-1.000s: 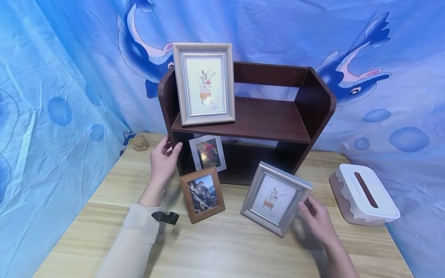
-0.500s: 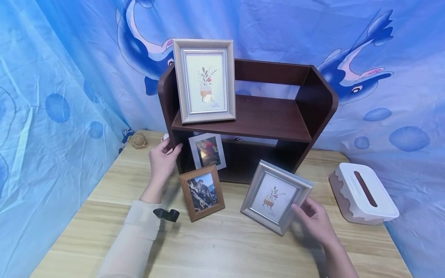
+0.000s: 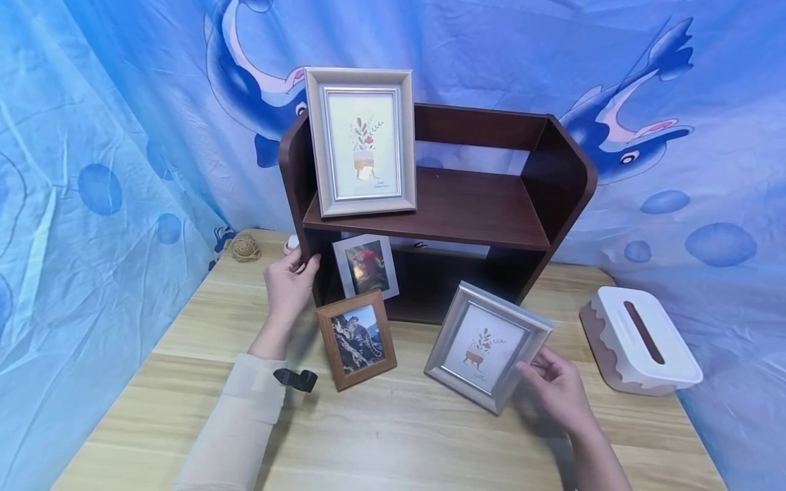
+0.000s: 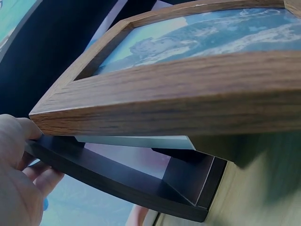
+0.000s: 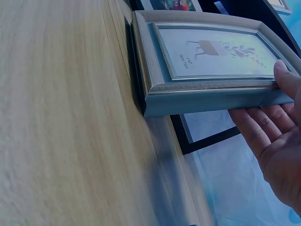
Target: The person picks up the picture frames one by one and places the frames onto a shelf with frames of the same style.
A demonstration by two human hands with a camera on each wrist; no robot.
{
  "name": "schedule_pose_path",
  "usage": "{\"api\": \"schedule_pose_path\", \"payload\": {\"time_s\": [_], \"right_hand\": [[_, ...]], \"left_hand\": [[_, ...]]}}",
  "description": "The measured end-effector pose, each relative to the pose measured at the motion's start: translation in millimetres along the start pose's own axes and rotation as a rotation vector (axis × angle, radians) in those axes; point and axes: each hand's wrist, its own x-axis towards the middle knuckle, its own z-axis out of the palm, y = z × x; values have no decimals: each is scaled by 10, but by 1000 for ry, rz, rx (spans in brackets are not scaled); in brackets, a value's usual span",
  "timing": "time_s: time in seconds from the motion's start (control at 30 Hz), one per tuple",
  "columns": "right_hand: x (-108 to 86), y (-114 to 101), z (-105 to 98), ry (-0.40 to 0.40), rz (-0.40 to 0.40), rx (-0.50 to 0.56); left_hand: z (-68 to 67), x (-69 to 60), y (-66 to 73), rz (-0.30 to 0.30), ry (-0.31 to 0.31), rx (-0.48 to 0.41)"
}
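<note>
My left hand point(image 3: 287, 286) grips the front edge of the left side panel of a dark brown two-tier shelf point(image 3: 479, 204), thumb in front and fingers behind. With thumb on the front and fingers behind, my right hand point(image 3: 555, 389) holds the right edge of a silver photo frame point(image 3: 443, 351), which stands tilted on the table. Left of it leans a brown wooden photo frame point(image 3: 391, 365) with an animal picture. Partly behind that, a white photo frame point(image 3: 396, 290) showing a parrot stands in the lower tier. A larger pale photo frame point(image 3: 314, 157) stands on the upper tier at left.
A white-topped tissue box point(image 3: 669, 327) stands at the table's right side. The twine ball point(image 3: 246, 247) lies at the back left of the wooden table point(image 3: 393, 443). A blue dolphin-print curtain hangs behind.
My right thumb has slid a little inward on the front of the silver photo frame. The left hand keeps its grip on the shelf, and the frames stay where they were.
</note>
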Motion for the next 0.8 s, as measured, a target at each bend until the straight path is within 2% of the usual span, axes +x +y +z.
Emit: {"api": "schedule_pose_path", "payload": {"time_s": [0.3,0.5,0.67,0.8], "right_hand": [[-5,-9,16,28,-9,23],[-28,-20,31,23,-14,54],[-42,-109,24,25,-20,67],[-28,-221,-6,22,-41,115]], "left_hand": [[6,-1,-9,28,13,15],[0,-12,-5,24,3,22],[-1,-13,3,11,3,2],[-4,-5,14,13,6,3]]}}
